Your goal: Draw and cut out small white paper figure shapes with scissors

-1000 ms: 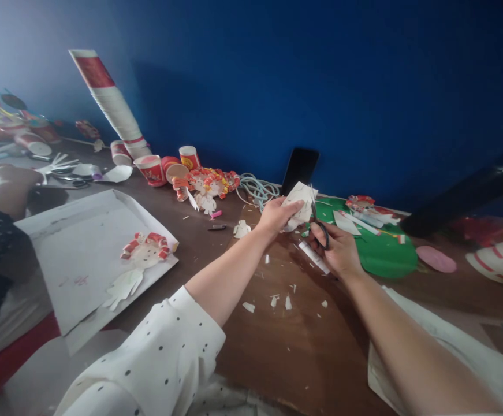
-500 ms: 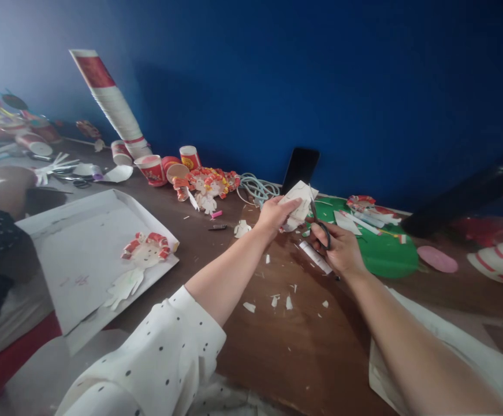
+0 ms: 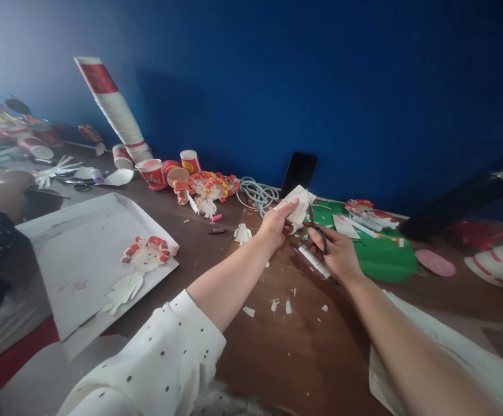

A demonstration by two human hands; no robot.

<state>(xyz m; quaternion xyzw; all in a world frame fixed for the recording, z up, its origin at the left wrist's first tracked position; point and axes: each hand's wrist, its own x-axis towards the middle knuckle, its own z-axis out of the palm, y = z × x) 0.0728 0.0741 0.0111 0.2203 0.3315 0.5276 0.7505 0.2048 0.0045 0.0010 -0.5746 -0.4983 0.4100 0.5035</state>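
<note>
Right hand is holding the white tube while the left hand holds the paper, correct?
Not quite: the head view shows the right hand holding scissors, not the white tube, which lies on the table. The left hand does hold the paper.

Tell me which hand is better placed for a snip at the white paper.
Probably the right hand: it holds the scissors, blades up at the white paper, while the left hand grips that paper.
</note>
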